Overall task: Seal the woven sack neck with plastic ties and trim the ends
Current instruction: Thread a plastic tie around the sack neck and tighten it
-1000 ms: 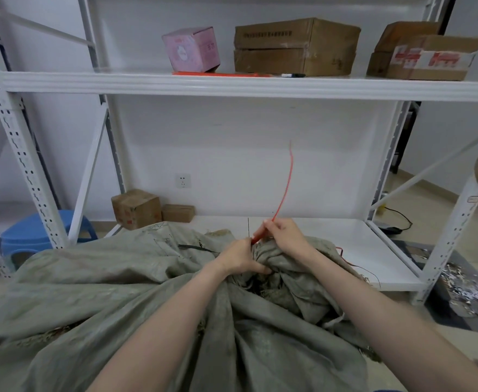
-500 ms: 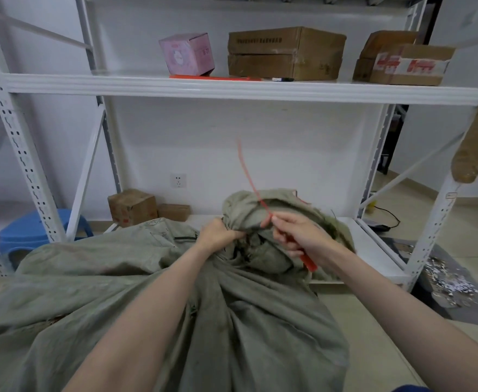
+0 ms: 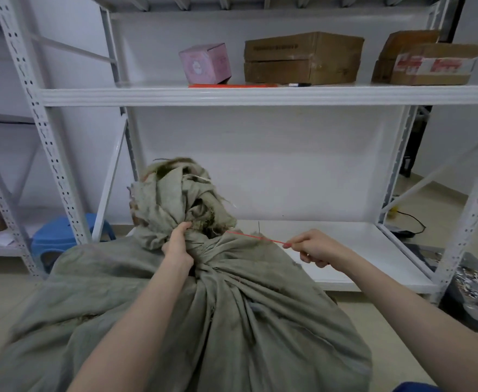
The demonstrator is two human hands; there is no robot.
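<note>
Tie (image 3: pixel 256 237), upright before, is now pulled taut by the pinching right hand (image 3: pixel 311 247) from the neck (image 3: pixel 206 250), gripped by the left hand (image 3: pixel 178 246); cinching seems begun.

Sack (image 3: pixel 232 321) before shelf rack (image 3: pixel 260 96)

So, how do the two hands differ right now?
The left hand grips the bunched sack neck; the right hand pinches the red plastic tie. The left hand sits against the woven sack; the right hand is held out to its side. Both are bare, fingers curled.
</note>
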